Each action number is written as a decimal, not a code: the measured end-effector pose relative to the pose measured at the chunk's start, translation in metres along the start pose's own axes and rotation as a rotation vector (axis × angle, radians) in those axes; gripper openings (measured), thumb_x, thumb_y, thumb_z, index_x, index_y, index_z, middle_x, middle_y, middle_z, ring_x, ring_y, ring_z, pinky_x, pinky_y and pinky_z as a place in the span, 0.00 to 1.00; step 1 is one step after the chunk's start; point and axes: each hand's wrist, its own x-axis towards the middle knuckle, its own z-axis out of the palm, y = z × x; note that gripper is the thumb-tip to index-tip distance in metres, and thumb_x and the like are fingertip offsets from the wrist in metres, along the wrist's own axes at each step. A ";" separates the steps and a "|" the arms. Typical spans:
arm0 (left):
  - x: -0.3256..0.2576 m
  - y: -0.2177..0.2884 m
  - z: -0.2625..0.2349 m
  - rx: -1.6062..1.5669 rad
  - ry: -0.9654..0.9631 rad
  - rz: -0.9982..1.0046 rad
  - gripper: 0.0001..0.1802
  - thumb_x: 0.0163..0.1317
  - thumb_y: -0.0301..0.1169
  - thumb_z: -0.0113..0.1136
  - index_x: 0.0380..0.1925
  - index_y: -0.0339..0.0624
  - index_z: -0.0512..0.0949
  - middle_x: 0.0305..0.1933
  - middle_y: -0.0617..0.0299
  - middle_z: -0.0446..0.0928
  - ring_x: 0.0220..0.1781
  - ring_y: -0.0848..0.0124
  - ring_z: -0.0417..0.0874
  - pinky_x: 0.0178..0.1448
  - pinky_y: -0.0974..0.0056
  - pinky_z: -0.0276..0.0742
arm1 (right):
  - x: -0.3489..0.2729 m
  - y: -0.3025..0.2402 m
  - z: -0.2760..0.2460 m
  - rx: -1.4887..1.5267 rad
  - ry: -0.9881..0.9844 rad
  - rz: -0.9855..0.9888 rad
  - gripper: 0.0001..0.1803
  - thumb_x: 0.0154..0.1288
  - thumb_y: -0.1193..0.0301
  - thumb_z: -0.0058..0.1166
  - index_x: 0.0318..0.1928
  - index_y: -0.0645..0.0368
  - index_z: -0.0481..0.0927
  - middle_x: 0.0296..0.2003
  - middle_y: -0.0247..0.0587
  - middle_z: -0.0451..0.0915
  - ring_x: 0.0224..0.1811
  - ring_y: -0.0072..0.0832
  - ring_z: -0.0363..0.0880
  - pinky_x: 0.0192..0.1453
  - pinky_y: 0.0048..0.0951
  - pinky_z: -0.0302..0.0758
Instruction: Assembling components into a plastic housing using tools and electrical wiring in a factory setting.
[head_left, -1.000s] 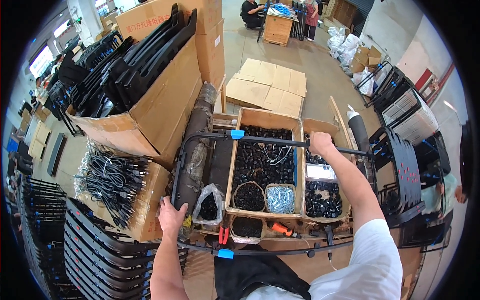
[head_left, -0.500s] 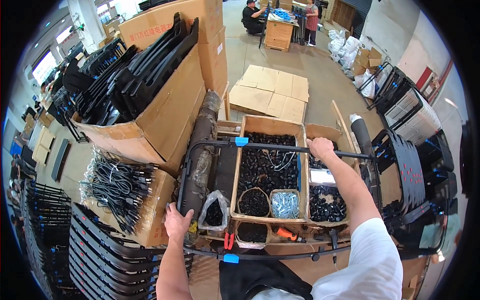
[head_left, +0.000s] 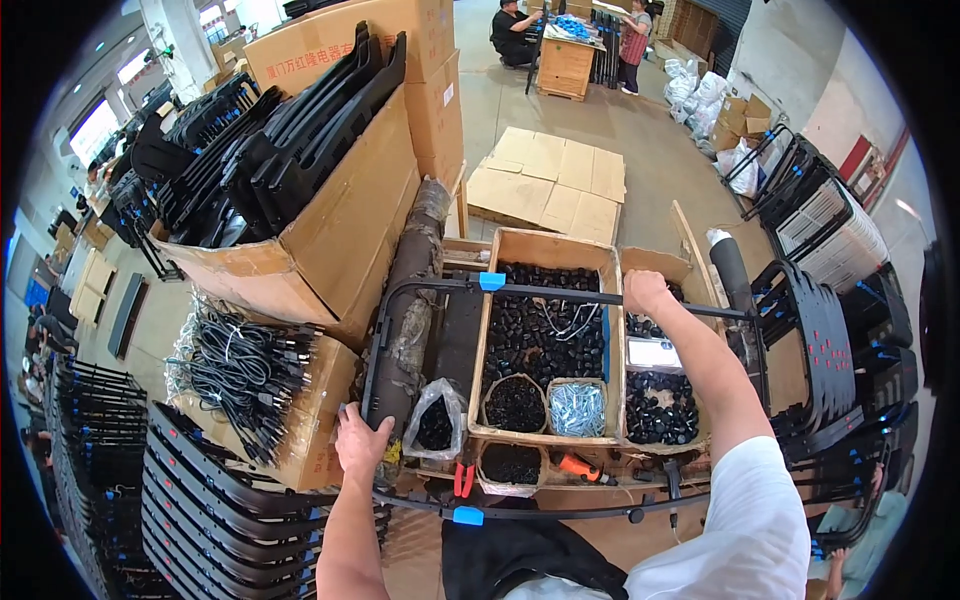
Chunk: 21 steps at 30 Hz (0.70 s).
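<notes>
Lowered since a second ago, the left hand (head_left: 362,443) grips the black tubular frame (head_left: 560,292) over the wooden parts box (head_left: 548,247), right hand (head_left: 645,292) clenched on its far bar, apparently mid-positioning; next needs steady alignment.

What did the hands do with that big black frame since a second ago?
The left hand slid along the black metal frame toward its near left corner and now grips the side bar there. The right hand kept its grip on the far bar. The wooden box of black caps under the frame stayed put.
</notes>
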 end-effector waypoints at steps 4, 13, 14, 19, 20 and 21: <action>-0.001 -0.005 0.002 -0.004 0.010 0.013 0.44 0.57 0.54 0.75 0.65 0.42 0.68 0.64 0.45 0.74 0.64 0.43 0.79 0.64 0.41 0.78 | 0.002 -0.004 0.015 -0.015 0.019 0.035 0.20 0.70 0.66 0.52 0.56 0.65 0.80 0.49 0.57 0.89 0.53 0.49 0.90 0.58 0.47 0.86; -0.005 -0.014 0.007 -0.013 0.055 0.049 0.44 0.56 0.53 0.75 0.65 0.40 0.69 0.65 0.43 0.75 0.65 0.42 0.79 0.65 0.40 0.77 | -0.011 -0.011 0.042 0.224 0.138 0.126 0.19 0.73 0.67 0.50 0.58 0.67 0.72 0.50 0.65 0.86 0.53 0.55 0.89 0.58 0.53 0.84; -0.002 -0.007 0.009 -0.048 0.041 0.063 0.43 0.56 0.52 0.75 0.65 0.39 0.69 0.65 0.42 0.75 0.66 0.41 0.78 0.66 0.40 0.76 | -0.009 0.001 0.049 0.357 0.158 0.219 0.19 0.72 0.67 0.50 0.57 0.68 0.72 0.51 0.66 0.86 0.54 0.57 0.88 0.58 0.54 0.84; 0.001 -0.022 0.012 -0.019 0.089 0.065 0.43 0.58 0.52 0.75 0.65 0.39 0.69 0.65 0.40 0.76 0.64 0.39 0.79 0.66 0.42 0.76 | -0.068 -0.029 0.034 0.515 0.211 0.106 0.22 0.68 0.66 0.55 0.55 0.71 0.72 0.45 0.70 0.86 0.53 0.57 0.87 0.57 0.55 0.82; 0.003 -0.025 0.012 -0.017 0.097 0.071 0.43 0.58 0.52 0.75 0.65 0.39 0.69 0.65 0.40 0.76 0.64 0.40 0.79 0.66 0.42 0.76 | -0.104 -0.038 0.027 0.480 0.224 0.042 0.20 0.65 0.66 0.57 0.50 0.70 0.77 0.40 0.67 0.87 0.49 0.56 0.88 0.54 0.55 0.82; 0.004 -0.019 0.014 -0.020 0.104 0.091 0.43 0.58 0.53 0.75 0.65 0.39 0.70 0.65 0.40 0.76 0.64 0.40 0.79 0.66 0.42 0.76 | -0.130 -0.029 0.042 0.461 0.232 -0.018 0.16 0.64 0.65 0.57 0.41 0.67 0.82 0.37 0.63 0.87 0.47 0.58 0.88 0.52 0.55 0.82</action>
